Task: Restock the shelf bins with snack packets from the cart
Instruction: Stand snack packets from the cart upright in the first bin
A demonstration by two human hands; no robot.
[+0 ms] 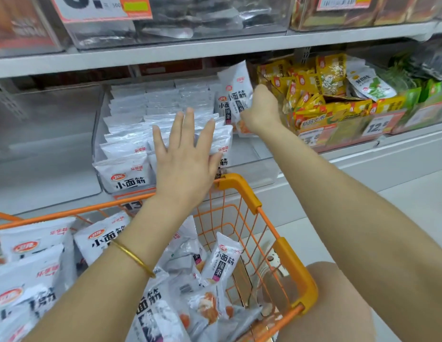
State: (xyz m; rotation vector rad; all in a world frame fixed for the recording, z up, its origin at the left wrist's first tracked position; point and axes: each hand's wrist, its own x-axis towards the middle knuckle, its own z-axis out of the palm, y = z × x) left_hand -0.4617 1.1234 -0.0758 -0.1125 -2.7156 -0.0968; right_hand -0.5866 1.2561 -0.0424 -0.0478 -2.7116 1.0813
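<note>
- While the left hand point(187, 154) lies flat, fingers straight and spread, against the fronts of the white snack packets point(131, 154) standing in rows in the clear bin point(259, 166), the right hand point(263, 107) grips one more white packet point(236, 87), with its fingers curled round the lower part
- That held packet stands nearly upright over the right end of the bin, above the rows and just beside another packet at the back
- Directly below the bin sits the orange cart point(239, 191), with loose packets point(224, 262) of the same kind heaped inside
- On the left wrist sits a gold bangle point(133, 257)
- To the right on the same shelf point(400, 144), yellow packets point(311, 95) fill the neighbouring box
</note>
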